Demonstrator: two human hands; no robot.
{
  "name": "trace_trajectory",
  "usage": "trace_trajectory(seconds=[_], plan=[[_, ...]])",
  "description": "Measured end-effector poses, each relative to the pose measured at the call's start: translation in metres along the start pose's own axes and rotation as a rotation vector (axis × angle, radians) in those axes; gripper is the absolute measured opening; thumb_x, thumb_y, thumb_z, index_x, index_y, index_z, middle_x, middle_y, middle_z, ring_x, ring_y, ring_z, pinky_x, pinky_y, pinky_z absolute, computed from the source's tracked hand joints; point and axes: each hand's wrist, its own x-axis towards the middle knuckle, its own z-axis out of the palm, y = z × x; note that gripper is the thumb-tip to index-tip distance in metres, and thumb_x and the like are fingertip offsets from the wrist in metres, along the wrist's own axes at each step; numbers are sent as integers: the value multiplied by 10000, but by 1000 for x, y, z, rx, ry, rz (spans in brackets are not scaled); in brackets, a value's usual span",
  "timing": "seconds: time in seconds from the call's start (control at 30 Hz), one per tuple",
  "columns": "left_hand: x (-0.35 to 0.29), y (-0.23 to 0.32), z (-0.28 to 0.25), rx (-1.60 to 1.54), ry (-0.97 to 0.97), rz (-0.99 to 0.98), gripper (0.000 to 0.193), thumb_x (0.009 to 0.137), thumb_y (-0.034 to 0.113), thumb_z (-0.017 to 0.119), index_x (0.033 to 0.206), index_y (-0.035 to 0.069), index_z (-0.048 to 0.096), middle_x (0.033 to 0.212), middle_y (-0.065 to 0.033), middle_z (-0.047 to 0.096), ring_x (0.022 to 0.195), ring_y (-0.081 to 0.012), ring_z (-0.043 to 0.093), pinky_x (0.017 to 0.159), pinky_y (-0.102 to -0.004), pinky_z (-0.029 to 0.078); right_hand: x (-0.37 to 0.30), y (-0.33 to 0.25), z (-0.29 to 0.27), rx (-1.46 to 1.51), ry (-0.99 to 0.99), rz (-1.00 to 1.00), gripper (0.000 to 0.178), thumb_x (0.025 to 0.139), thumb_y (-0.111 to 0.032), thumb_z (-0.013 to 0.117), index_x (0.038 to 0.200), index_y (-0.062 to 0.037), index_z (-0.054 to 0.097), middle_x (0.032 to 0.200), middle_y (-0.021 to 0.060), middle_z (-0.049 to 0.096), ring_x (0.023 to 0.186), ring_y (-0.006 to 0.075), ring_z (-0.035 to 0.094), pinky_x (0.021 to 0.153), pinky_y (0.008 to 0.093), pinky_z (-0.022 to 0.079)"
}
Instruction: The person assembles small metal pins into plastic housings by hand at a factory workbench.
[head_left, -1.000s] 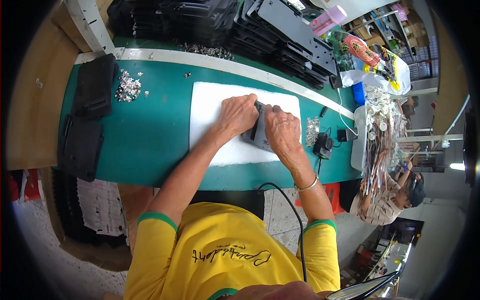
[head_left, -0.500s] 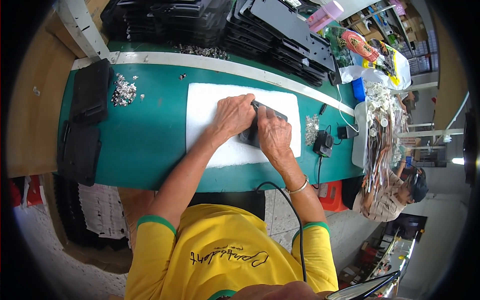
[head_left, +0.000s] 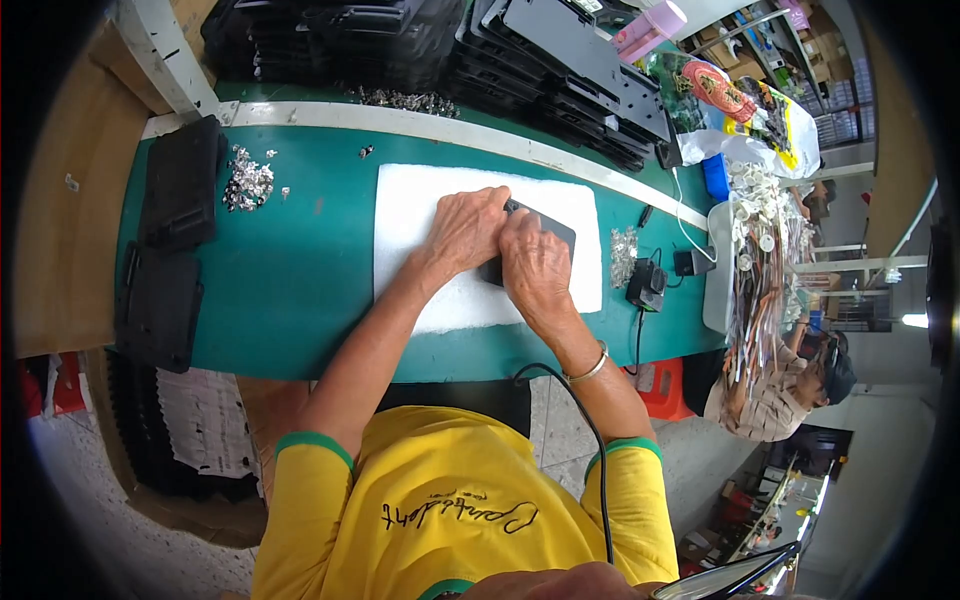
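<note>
A dark plastic case or panel [head_left: 559, 231] lies on a white foam sheet [head_left: 407, 192], mostly covered by my hands. My left hand [head_left: 466, 229] is closed at its far left part, fingers bent over the edge. Close beside it, my right hand [head_left: 536, 262] is closed too, knuckles up and fingertips pressed down at the panel's upper left. Whether a small part sits beneath those right fingertips is hidden.
Small metal parts [head_left: 248, 181] and black panels [head_left: 180, 180] lie at the left. Clear small pieces [head_left: 623, 258] and a black adapter [head_left: 647, 286] sit right of the foam. Stacked black panels [head_left: 560, 60] stand behind a white rail [head_left: 400, 121]. A co-worker [head_left: 775, 395] sits at right.
My right hand has shifted a little left, toward my left hand, baring more of the panel's right side. My left hand has stayed nearly in place.
</note>
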Motion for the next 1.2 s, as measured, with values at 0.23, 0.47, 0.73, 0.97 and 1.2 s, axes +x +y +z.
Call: trace_trajectory(seconds=[0.23, 0.47, 0.73, 0.97, 1.2], plan=[[-1, -5, 3, 16, -96, -29, 247, 783, 182, 669, 924, 12, 557, 804, -163, 649, 753, -343, 654, 648, -428, 513, 9, 2, 0, -142, -93, -117, 67, 815, -66, 609, 815, 1, 599, 751, 103, 610, 621, 177, 664, 481, 259, 524], [1, -4, 2, -24, -15, -3, 201, 752, 139, 663, 830, 29, 514, 764, -177, 638, 732, -372, 648, 618, -451, 502, 18, 12, 6, -214, -108, -245, 65, 813, -79, 619, 787, -36, 661, 753, 80, 616, 677, 158, 660, 513, 262, 532], [-3, 3, 2, -58, -93, -93, 203, 779, 169, 590, 942, 52, 559, 845, -181, 646, 809, -406, 618, 685, -489, 487, 11, 19, 1, -34, -6, -287, 107, 822, -96, 567, 751, -74, 644, 771, 115, 659, 671, 236, 677, 548, 329, 546], [2, 7, -7, 9, -130, -180, 289, 800, 160, 523, 1046, 33, 608, 890, -213, 667, 807, -397, 637, 737, -484, 504, -28, 39, -9, 235, 74, 64, 121, 807, -10, 549, 916, -51, 581, 827, 156, 636, 702, 330, 665, 602, 410, 541], [9, 6, -16, -101, -42, -204, 250, 809, 149, 522, 989, 15, 631, 722, -203, 659, 690, -366, 655, 687, -461, 520, -39, 44, 0, 469, 179, 54, 135, 833, -25, 571, 961, -66, 563, 748, 150, 614, 642, 377, 634, 546, 444, 519]])
